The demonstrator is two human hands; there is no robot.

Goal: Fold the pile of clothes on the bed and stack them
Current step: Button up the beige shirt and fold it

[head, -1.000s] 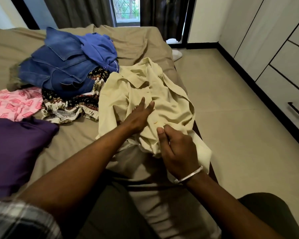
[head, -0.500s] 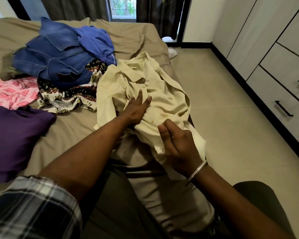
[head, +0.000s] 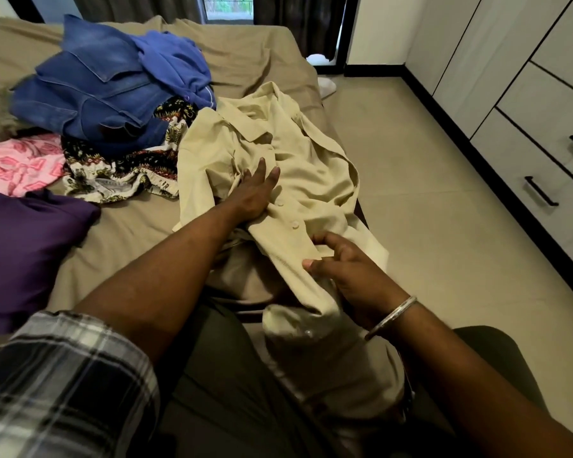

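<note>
Since half a second ago the right hand (head: 351,276) has let go of the pinched fold of the cream shirt (head: 298,180): its thumb and fingers, then closed on the cloth, are now spread and only loosely bent, lying on the shirt's lower placket without gripping it. The left hand (head: 255,193) has slid a little farther up the shirt, and more of the button placket now lies flat between the two hands. The left hand is open, fingers straight and slightly fanned, palm pressing the cloth down onto the bed (head: 245,57); its forearm stretches forward from a rolled plaid sleeve (head: 63,385). The right forearm comes in from the lower right, a metal bangle (head: 391,317) on the wrist, hand turned with the thumb uppermost. The shirt lies crumpled under both hands at the bed's edge, its tail hanging toward the person's lap. Beyond and left of the left hand sits the unfolded pile: a blue denim garment (head: 90,90) on top, a patterned dark cloth (head: 123,166) under it, a pink printed piece (head: 17,163) and a purple garment (head: 24,246) farther left.
</note>
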